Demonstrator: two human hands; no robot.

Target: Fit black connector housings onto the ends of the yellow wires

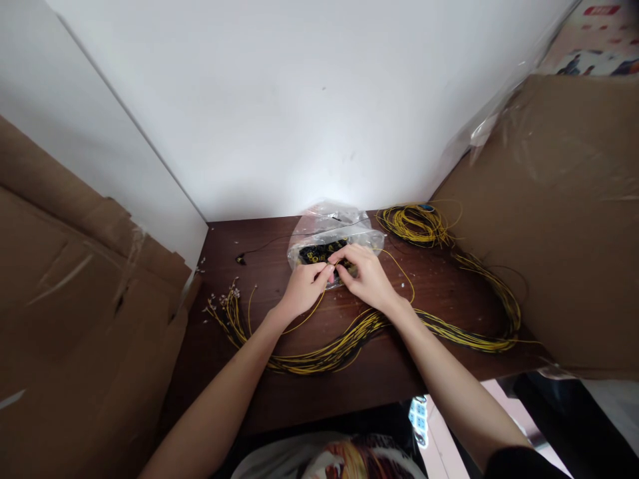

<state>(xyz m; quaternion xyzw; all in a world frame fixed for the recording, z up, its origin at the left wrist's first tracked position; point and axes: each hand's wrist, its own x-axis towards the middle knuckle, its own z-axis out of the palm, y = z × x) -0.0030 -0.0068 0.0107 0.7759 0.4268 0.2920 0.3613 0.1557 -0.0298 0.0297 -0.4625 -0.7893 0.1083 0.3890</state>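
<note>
My left hand and my right hand meet in front of a clear plastic bag. Both are closed, with fingertips pinched on a thin yellow wire that loops out to the right and also trails down to the left. Small black and yellow parts lie in the open bag just behind my fingers. Under my forearms runs a long bundle of yellow and black wires. Small pale tips show at its left end. What sits exactly between my fingertips is too small to make out.
A coil of yellow wire lies at the back right of the brown table. Large cardboard boxes stand left and right. A white wall closes the back. A small dark piece lies on the left.
</note>
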